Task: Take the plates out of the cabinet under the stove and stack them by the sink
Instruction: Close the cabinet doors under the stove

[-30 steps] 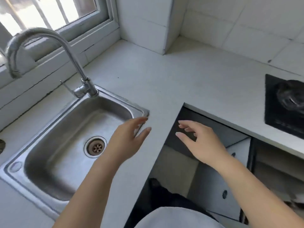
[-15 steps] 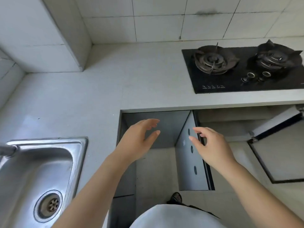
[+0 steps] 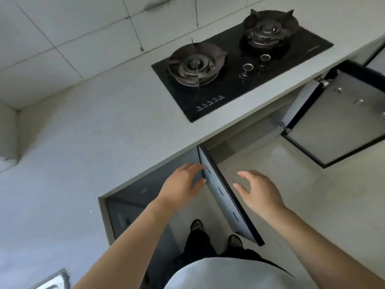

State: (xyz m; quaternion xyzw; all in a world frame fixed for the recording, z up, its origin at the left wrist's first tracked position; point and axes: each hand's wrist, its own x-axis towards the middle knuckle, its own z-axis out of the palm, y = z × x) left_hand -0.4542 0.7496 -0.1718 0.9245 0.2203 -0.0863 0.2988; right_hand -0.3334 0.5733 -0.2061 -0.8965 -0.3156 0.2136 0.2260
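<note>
No plates show in the head view. A black two-burner stove [image 3: 239, 65] is set into the grey counter [image 3: 93, 142]. Below it two cabinet doors stand open: the left door [image 3: 227, 197] swings out edge-on between my hands, and the right door [image 3: 341, 117] hangs open at the far right. The cabinet's inside is hidden under the counter edge. My left hand [image 3: 183, 188] hovers open just left of the left door, fingers near its top. My right hand [image 3: 260, 192] hovers open on the door's right side. Only a corner of the steel sink [image 3: 54, 280] shows at the bottom left.
White tiled wall [image 3: 83, 28] runs behind the counter. The counter makes an inside corner around me. Pale floor [image 3: 291, 184] lies below, with my feet in patterned shoes [image 3: 196, 225] and dark trousers beside the left door's lower edge.
My view has swung right from the sink to the stove and the open cabinet doors. Both hands stay open and empty and now flank the left door.
</note>
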